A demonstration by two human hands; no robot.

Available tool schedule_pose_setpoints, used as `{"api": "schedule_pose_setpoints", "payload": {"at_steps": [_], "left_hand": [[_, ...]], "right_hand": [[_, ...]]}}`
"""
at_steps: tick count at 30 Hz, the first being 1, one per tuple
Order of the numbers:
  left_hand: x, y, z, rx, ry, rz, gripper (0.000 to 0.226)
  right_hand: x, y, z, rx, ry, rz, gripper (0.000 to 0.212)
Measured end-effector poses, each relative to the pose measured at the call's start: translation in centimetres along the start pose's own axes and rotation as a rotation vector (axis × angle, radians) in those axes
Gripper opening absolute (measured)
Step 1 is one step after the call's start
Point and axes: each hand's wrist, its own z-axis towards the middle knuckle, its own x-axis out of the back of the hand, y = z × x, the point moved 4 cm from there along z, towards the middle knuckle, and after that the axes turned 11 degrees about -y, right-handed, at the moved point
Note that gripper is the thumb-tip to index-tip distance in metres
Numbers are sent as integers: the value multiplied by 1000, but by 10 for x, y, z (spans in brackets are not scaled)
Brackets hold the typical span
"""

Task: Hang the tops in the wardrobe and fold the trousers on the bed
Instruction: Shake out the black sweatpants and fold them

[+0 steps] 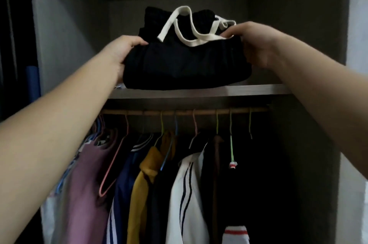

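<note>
The left grip (124, 52) clasps the left end of the folded black trousers (185, 66), mid-frame. The right grip (256, 42) holds their upper right corner, touching the cream cords (179, 24). The trousers rest on the wardrobe shelf (258, 90). Below, tops (151, 184) hang from a rail (199, 112) across the lower frame.

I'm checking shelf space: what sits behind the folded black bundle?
A black bag with cream handles shows above the bundle; its lower part and the shelf behind are covered.
</note>
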Motion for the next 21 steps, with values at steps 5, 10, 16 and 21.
{"api": "schedule_pose_setpoints", "payload": {"at_steps": [5,10,16,21], "left_hand": [[6,-6,83,23,-79,-15,21],[-27,-8,160,42,-139,66,18],[-85,-11,241,33,-216,203,23],[-108,-8,291,8,-189,270,25]], "right_hand": [[16,-3,49,-2,190,-94,27],[65,2,88,-42,408,-262,39],[136,9,143,-64,508,-386,56],[171,7,183,-17,490,-405,32]]}}
